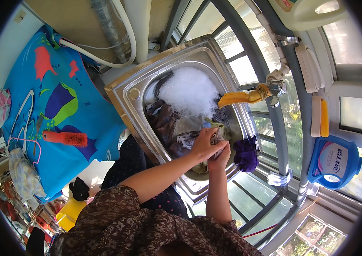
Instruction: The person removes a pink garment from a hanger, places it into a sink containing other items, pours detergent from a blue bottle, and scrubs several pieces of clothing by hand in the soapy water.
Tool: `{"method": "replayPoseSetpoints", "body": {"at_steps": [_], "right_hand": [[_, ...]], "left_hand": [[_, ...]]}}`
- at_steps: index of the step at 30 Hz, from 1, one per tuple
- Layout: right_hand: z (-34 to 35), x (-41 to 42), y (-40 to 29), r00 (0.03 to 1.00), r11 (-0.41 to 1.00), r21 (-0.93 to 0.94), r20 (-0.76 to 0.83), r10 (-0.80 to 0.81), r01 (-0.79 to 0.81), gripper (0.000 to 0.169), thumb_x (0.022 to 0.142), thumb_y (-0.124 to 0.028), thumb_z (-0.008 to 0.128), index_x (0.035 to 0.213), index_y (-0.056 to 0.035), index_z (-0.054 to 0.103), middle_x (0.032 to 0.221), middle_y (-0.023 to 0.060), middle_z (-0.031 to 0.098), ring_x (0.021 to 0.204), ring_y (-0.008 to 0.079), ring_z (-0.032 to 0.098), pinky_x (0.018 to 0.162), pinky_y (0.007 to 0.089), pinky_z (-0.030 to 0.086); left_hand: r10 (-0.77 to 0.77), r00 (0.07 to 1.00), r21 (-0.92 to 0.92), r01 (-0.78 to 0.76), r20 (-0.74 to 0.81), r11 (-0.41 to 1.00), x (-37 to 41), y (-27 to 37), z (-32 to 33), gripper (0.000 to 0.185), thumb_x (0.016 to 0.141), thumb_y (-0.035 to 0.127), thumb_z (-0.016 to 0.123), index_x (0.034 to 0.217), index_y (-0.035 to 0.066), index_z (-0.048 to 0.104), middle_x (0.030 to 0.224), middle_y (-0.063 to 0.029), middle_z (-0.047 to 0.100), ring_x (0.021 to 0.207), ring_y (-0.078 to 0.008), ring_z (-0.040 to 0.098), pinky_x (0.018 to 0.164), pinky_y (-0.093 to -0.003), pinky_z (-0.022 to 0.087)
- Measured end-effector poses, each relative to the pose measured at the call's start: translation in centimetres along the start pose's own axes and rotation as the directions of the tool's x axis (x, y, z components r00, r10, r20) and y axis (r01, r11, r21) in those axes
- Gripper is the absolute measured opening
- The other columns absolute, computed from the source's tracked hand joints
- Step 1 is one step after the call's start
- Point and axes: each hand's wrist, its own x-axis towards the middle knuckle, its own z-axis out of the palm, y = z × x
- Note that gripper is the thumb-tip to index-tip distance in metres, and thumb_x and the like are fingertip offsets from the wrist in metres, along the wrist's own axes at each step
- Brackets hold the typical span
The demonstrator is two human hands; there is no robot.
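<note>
Both my hands meet over the near right part of a stainless steel sink (211, 52). My left hand (207, 146) and my right hand (220, 157) grip one bunched greyish cloth (216, 137) between them. Its shape is mostly hidden by my fingers. Beneath them, wet dark garments (165, 120) lie heaped in the basin, with a paler piece (189, 139) among them. White foam (189, 91) covers the far part of the heap. An olive-green fabric end (213, 122) shows just beyond my fingers.
A tap (277, 89) with a yellow sleeve (237, 98) reaches over the basin's right rim. Purple cloth (246, 154) hangs at that rim. Left, a blue patterned cover (64, 110) bears a red brush (66, 138) and a hanger (27, 118). A blue detergent bottle (334, 162) stands right.
</note>
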Motion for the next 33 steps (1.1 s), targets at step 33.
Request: {"method": "replayPoseSetpoints", "body": {"at_steps": [33], "right_hand": [[-7.4, -0.2, 5.0, 0.729, 0.341, -0.651, 0.544, -0.415, 0.679, 0.038, 0.078, -0.021, 0.065, 0.109, -0.0014, 0.06, 0.104, 0.0135, 0.061, 0.094, 0.0292, 0.06, 0.083, 0.0359, 0.047]], "left_hand": [[0.396, 0.916, -0.251, -0.399, -0.066, 0.882, -16.4, 0.0, -13.7, 0.069, 0.078, 0.015, 0.066, 0.139, 0.011, 0.034, 0.112, -0.0136, 0.046, 0.099, -0.0295, 0.054, 0.085, -0.0349, 0.046]]}}
